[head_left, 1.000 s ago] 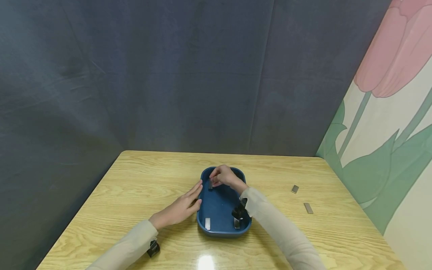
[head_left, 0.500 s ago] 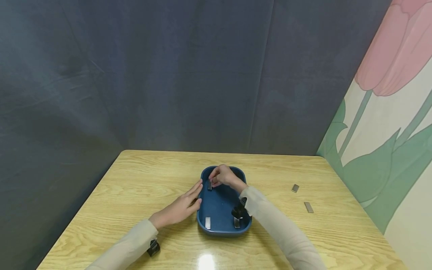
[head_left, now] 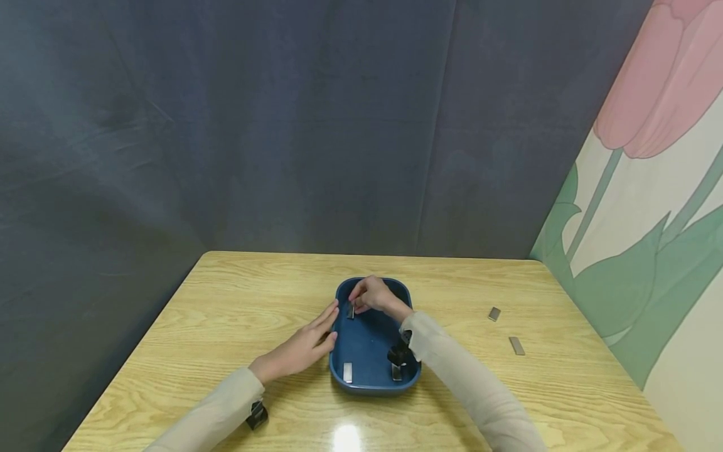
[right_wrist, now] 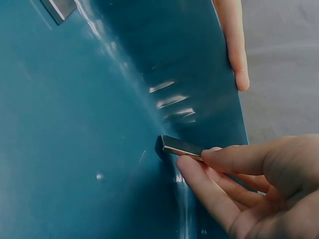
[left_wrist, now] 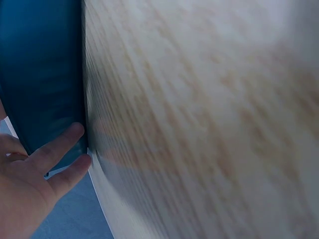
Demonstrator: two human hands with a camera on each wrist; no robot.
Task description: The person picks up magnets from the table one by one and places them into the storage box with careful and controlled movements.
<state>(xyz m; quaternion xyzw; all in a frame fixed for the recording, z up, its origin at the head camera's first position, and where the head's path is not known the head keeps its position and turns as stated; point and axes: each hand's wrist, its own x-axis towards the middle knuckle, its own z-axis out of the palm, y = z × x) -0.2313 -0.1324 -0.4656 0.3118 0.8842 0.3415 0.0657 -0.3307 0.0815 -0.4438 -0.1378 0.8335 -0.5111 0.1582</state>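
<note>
My right hand (head_left: 377, 296) reaches into a deep blue plastic tub (head_left: 369, 336) and pinches a small flat rectangular metal block (right_wrist: 182, 146) between thumb and fingers. In the right wrist view that block is tilted, its free end close to where the floor meets the side wall. Outside the tub, the fingers of my left hand (head_left: 299, 351) lie straight against its left side, the tips at the rim. Two more metal blocks lie on the tub floor at the near end: a bright one (head_left: 348, 373) at left and a darker one (head_left: 396, 373) at right.
Two similar metal pieces, one dark (head_left: 494, 314) and one greyer (head_left: 516, 346), lie on the wooden table (head_left: 254, 295) to the right of the tub. A dark curtain (head_left: 316, 138) hangs behind. A flower-painted wall (head_left: 638, 251) borders the right side.
The block in my right hand has shifted slightly toward me and turned, now showing a shiny narrow edge. My left hand and the tub stay in place.
</note>
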